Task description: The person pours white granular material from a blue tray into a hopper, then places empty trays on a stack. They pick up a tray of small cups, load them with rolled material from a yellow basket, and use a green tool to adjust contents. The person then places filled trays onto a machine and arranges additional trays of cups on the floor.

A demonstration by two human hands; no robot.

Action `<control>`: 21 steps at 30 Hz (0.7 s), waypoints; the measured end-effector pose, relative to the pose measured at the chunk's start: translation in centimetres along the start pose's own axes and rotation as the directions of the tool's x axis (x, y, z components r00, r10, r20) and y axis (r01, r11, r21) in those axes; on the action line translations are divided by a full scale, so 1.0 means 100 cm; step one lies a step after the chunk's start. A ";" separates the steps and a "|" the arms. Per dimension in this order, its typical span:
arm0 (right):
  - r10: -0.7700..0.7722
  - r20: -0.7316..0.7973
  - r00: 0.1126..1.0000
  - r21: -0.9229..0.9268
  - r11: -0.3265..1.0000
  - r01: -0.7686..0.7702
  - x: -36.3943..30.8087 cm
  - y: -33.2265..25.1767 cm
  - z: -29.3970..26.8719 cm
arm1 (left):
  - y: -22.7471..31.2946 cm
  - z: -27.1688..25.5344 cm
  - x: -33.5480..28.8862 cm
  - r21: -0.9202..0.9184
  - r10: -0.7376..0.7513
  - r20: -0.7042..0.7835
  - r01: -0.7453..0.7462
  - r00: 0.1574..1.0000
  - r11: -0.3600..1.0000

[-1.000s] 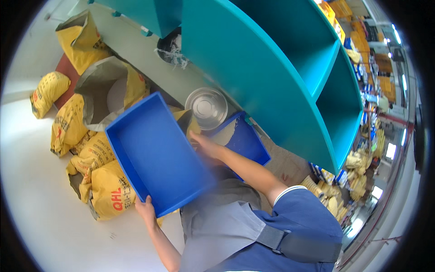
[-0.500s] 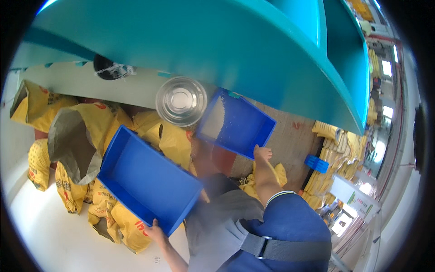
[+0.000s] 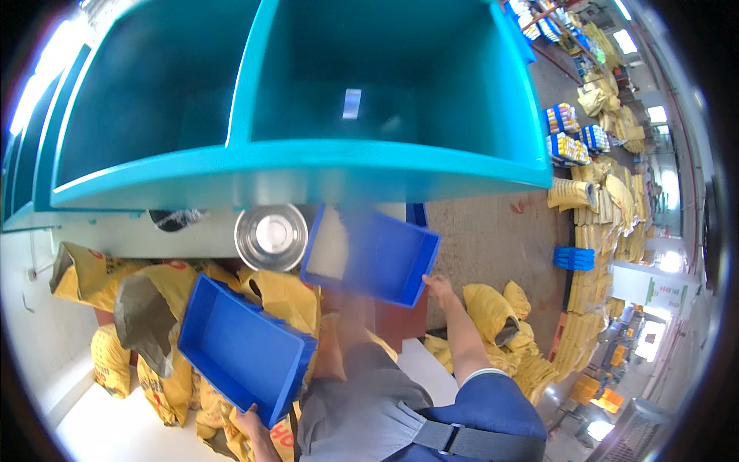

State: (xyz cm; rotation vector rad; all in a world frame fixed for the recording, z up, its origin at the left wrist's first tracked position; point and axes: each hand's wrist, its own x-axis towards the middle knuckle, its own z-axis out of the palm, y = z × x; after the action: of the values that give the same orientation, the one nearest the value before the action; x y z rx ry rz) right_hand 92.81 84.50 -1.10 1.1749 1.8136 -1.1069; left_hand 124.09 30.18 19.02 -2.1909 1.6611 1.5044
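A workroom stretches away on the right, its brown floor (image 3: pixel 481 239) bordered by stacked yellow sacks (image 3: pixel 589 323), while a teal cabinet (image 3: pixel 308 165) with deep compartments spans the upper part of the view. Below it, two rectangular plastic trays lie side by side in front of the person, one to each hand. The left hand (image 3: pixel 250 422) grasps the near rim of the empty blue tray (image 3: pixel 246 346), close to its lower right corner; from that grip the tray reaches up and to the left, its long axis running from upper left to lower right, its far end beside a gaping yellow sack with a grey lining (image 3: pixel 145 323). The right hand (image 3: pixel 439 286) is clasped on the near right corner of the granule tray (image 3: pixel 389 258), though some of its fingers are hidden. This tray extends leftward from the grip, its long axis lying more nearly crosswise, and its white granules (image 3: pixel 329 246) are gathered at the left end, away from the right hand and toward the round metal bowl (image 3: pixel 273 237) just beside it. Of the two hands, the right is nearer the granules. A further blue edge (image 3: pixel 416 214) shows behind the granule tray.
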 end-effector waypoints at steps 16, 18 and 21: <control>0.091 -0.070 0.993 0.115 0.990 -0.083 -0.016 0.021 0.031 | -0.025 -0.008 0.035 0.008 -0.041 0.054 0.040 0.998 0.999; 0.021 0.098 0.995 0.266 0.963 -0.046 -0.063 0.026 0.009 | -0.022 -0.003 0.036 -0.026 -0.041 -0.017 0.040 0.999 0.999; 0.012 -0.150 0.989 0.226 0.974 0.022 -0.123 0.033 -0.031 | -0.014 0.011 0.035 -0.238 -0.124 0.007 0.122 0.992 0.964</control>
State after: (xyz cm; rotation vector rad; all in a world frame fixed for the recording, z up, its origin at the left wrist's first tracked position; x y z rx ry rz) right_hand 99.82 83.91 9.93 1.4216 1.8385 -1.2862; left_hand 124.36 28.78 15.40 -2.3670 1.3790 1.7427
